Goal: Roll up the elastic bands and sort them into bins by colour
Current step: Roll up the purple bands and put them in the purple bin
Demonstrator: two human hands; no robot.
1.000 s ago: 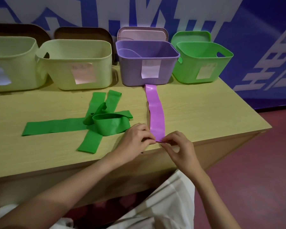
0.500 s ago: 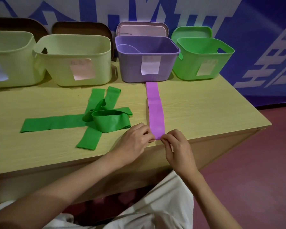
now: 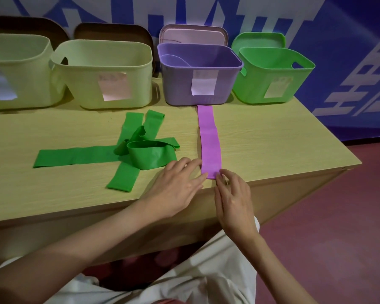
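Note:
A purple elastic band lies flat on the table, running from the foot of the purple bin to the front edge. My left hand lies with straight fingers, its tips touching the band's near left corner. My right hand has its thumb and forefinger bent on the band's near right corner, pinching it. Several green bands lie crossed in a loose pile to the left. The green bin stands right of the purple one.
Two pale green bins stand at the back left, each with a paper label. Lids lean on the blue wall behind the bins. The wooden table ends at the right over a red floor.
The band's near end has moved slightly back onto the table. My left hand has gone from a pinch to flat, straight fingers; my right hand stays at the near end.

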